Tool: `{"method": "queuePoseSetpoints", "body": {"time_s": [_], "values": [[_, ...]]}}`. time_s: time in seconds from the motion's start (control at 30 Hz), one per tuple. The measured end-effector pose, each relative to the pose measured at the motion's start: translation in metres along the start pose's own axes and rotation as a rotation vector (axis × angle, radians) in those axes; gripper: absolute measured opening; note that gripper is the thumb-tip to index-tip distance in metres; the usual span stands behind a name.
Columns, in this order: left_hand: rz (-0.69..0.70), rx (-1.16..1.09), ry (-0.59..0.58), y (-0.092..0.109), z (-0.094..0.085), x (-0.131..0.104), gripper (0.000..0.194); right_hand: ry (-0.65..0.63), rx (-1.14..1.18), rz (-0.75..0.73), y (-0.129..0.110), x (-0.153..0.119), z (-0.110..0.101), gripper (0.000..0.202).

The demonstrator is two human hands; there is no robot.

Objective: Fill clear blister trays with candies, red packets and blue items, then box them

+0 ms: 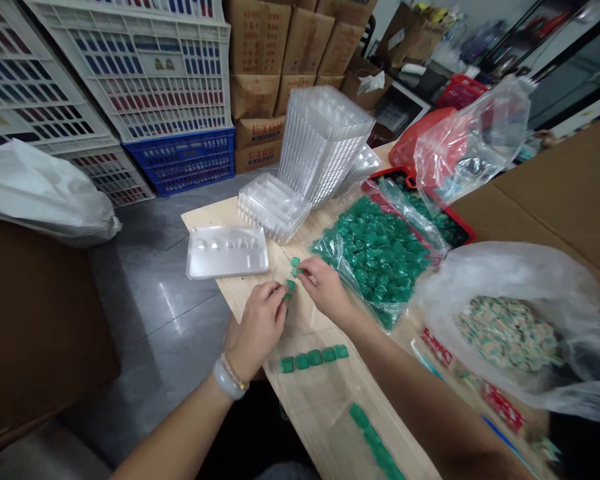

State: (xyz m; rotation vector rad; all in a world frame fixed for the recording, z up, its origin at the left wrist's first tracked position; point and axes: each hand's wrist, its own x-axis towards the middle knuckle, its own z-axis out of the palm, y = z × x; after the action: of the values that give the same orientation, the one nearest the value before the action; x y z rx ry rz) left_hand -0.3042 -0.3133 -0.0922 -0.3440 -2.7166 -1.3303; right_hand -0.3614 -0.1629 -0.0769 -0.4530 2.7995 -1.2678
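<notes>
A short line of small green square pieces point(291, 285) lies on the wooden table. My left hand point(263, 317) is closed around the near end of that line, its fingers partly hiding the pieces. At the far end, my right hand point(324, 287) pinches a small green piece point(295, 262) between thumb and fingers. Closer to me is a straight row of several green pieces point(315, 357). Another green row point(375, 443) runs along the table's near part. Right of my right hand, a clear plastic bag lies open under a big heap of green pieces point(380, 247).
A clear tray point(227, 252) sits at the table's left edge, beside stacked trays point(275, 203) and a tall tray stack point(323, 143). To the right are a bag of pale green-and-beige pieces point(510, 333) and a red-rimmed container point(463, 230). Crates point(185, 160) and cartons point(257, 40) stand behind.
</notes>
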Motion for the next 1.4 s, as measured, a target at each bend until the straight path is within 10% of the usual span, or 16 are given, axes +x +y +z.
{"method": "queuePoseSetpoints", "body": {"time_s": [0.3,0.5,0.67,0.87,1.17,1.4], "values": [[0.045,0.28,-0.17,-0.001,-0.001,-0.002,0.028,-0.283,-0.475,-0.179,0.008,0.013,0.007,0.022],[0.295,0.288,-0.355,-0.017,-0.026,-0.021,0.047,0.044,-0.406,-0.004,-0.031,-0.066,-0.024,0.034],[0.573,0.396,-0.5,-0.031,-0.049,-0.036,0.067,-0.128,-0.608,0.141,-0.086,-0.184,0.03,0.052],[0.704,0.606,-0.521,-0.02,-0.054,-0.028,0.07,-0.022,-0.806,0.281,-0.088,-0.205,0.081,0.047],[0.641,0.7,-0.319,0.0,-0.04,-0.06,0.041,-0.129,-0.896,0.116,-0.108,-0.207,0.041,0.033],[0.789,0.578,-0.375,-0.019,-0.051,-0.061,0.03,-0.203,-1.017,0.064,-0.112,-0.198,-0.001,0.032]]}}
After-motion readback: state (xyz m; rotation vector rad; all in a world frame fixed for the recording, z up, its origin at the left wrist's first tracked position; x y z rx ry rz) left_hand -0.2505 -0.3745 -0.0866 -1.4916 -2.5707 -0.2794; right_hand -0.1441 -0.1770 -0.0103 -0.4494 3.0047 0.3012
